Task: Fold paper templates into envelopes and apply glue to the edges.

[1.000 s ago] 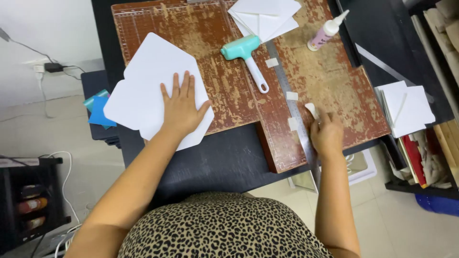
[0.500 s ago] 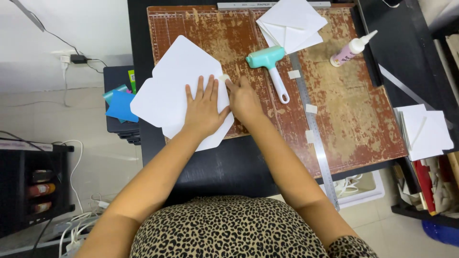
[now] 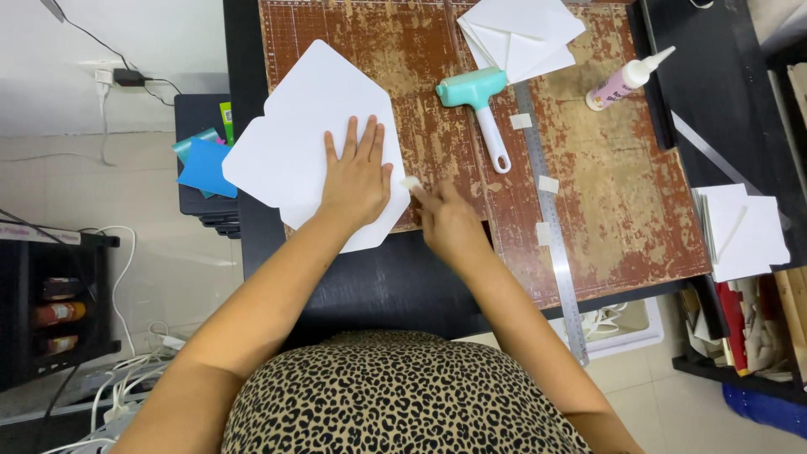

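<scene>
Our left hand (image 3: 357,172) presses flat and wide on the white sheet (image 3: 311,126), our right hand (image 3: 444,220) pinches a tape piece (image 3: 410,182), with the teal roller (image 3: 477,101) and steel ruler (image 3: 551,219) close beside them.

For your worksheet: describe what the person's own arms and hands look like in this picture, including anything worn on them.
Both arms are bare from the hands up to where they leave the picture; no sleeves, gloves, watch or bracelets show. The left hand and right hand carry no rings that can be made out. Fingernails are too small to judge. The only clothing in view is a leopard-print garment, tan with dark spots, over the body.
</scene>
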